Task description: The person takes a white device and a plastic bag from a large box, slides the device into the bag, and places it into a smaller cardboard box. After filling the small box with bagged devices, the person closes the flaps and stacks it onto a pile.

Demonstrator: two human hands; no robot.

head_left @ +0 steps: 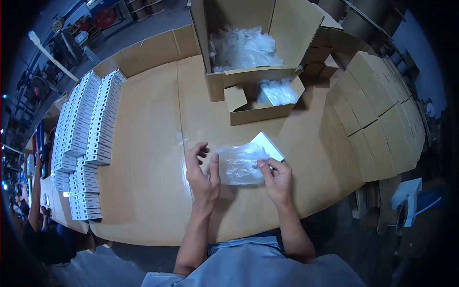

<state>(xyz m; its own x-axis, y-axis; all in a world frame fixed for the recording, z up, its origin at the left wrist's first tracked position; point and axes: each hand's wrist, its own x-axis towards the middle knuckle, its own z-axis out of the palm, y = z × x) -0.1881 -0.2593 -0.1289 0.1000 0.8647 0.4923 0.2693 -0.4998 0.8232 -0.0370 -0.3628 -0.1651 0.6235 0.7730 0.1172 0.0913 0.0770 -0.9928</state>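
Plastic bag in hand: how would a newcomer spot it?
Over the brown tabletop, look between the left hand and the right hand. The clear plastic bag is pinched by the right; unlike the plastic heaped in the tall box, it's spread out against a white box.

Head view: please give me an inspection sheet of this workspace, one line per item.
Surface: brown table with a seam down it.
Things in hand: clear bag; white box, partly covered by it.
Clutter: plastic pile in the large carton; wrapped item in the small carton.
Hands: right hand pinches the bag; left hand open at its edge, contact unclear.
Cables: pale strand far right, possibly a cable.
Surroundings: stacked white boxes left, brown cartons right, another person's arm far left.
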